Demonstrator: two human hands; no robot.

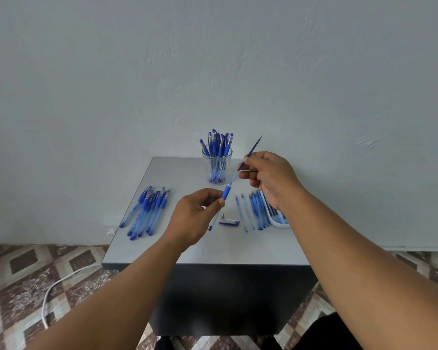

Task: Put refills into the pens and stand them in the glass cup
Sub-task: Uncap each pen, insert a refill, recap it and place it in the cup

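White tray (276,222) half hidden behind right hand (271,178), which pinches refill (250,152). Left hand (195,213) pinches pen barrel (225,193). Bare worktop (213,248) near front edge.

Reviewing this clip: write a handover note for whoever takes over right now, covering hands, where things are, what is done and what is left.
Left hand holds a pen barrel by its blue grip.
Right hand pinches a refill, its lower end at the barrel's mouth.
Done: a bunch of capped pens stands in the glass cup.
On the table: a pile of pens at left, a loose cap and tip at centre, refills beside a white tray at right.
Left: push the refill in, fit tip and cap, stand the pen in the cup, then do the pile.
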